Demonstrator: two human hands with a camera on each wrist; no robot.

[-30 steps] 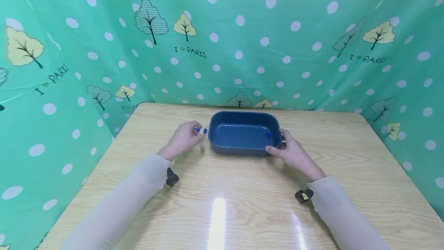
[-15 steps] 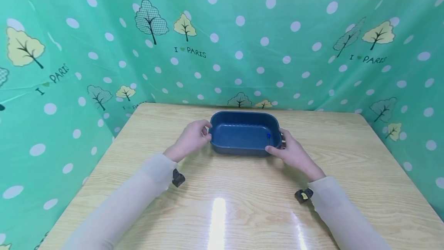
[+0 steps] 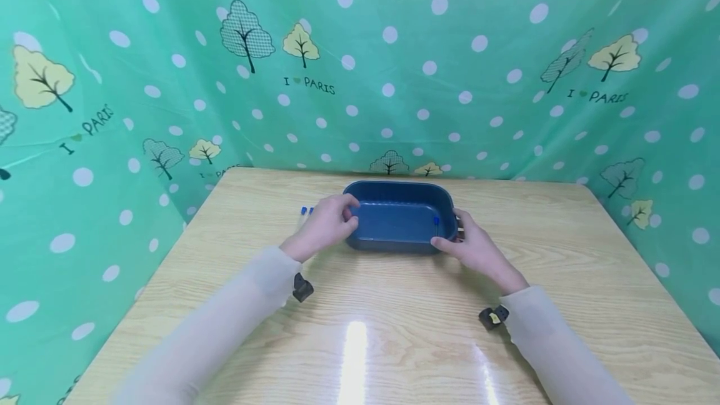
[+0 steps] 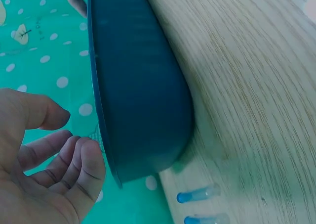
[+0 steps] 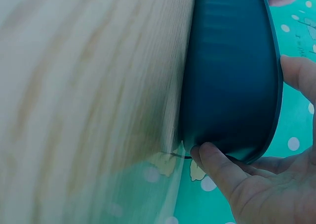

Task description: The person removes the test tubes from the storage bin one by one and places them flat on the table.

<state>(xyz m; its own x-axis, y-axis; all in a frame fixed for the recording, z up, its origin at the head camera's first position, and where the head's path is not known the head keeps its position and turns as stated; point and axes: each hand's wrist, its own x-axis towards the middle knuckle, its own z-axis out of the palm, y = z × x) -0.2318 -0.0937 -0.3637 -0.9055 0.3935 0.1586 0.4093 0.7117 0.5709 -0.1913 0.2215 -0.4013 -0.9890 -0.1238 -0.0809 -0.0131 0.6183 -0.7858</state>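
Note:
A dark blue plastic bin (image 3: pixel 399 247) stands on the wooden table, a small blue-capped tube (image 3: pixel 436 221) inside at its right end. My right hand (image 3: pixel 478 245) grips that end; in the right wrist view the thumb lies against the rim and the fingers reach round the end wall (image 5: pixel 232 85). My left hand (image 3: pixel 326 220) hovers over the left rim, its fingers loosely bent, thumb apart, nothing visible between them. In the left wrist view, two clear tubes with blue caps (image 4: pixel 197 194) lie on the table beside the bin. The head view shows blue caps (image 3: pixel 304 210) behind the left hand.
The pale wood table (image 3: pixel 416 330) spreads toward me and to both sides. A green dotted curtain (image 3: pixel 388 111) hangs close behind the bin and along both sides. Each wrist wears a small black camera (image 3: pixel 302 287).
My left hand has moved right from beside the blue-capped tubes to the bin's left rim, uncovering caps on its left. The right hand and the bin stay almost where they were.

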